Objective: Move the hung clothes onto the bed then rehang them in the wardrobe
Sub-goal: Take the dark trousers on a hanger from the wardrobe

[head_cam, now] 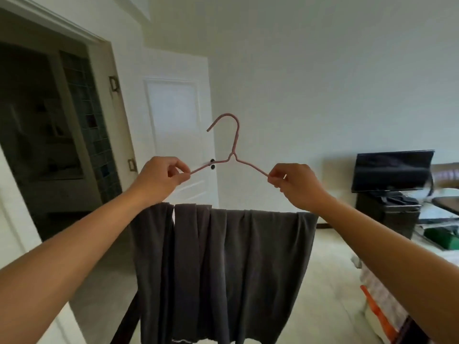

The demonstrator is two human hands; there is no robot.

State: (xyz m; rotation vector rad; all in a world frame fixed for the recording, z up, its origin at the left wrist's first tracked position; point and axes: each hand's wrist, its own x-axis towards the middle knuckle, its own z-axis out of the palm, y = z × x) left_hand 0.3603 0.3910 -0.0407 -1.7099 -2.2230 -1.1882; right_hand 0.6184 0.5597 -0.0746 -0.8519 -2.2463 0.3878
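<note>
I hold a pink wire hanger [234, 145] up at chest height in front of me. My left hand [161, 177] pinches its left shoulder and my right hand [294, 184] pinches its right shoulder. A dark grey garment [223, 269] is draped over the hanger's bottom bar and hangs straight down in folds between my forearms. The hook points up and curls to the left. At the lower right a strip of the bed [387, 309] with patterned cloth and something orange shows. The wardrobe is not in view.
An open doorway [49, 135] with a dark room behind fills the left. A white door [178, 130] stands behind the hanger. At the right a black screen [391, 170] sits on a dark stand, with a green object [442, 238] on the floor.
</note>
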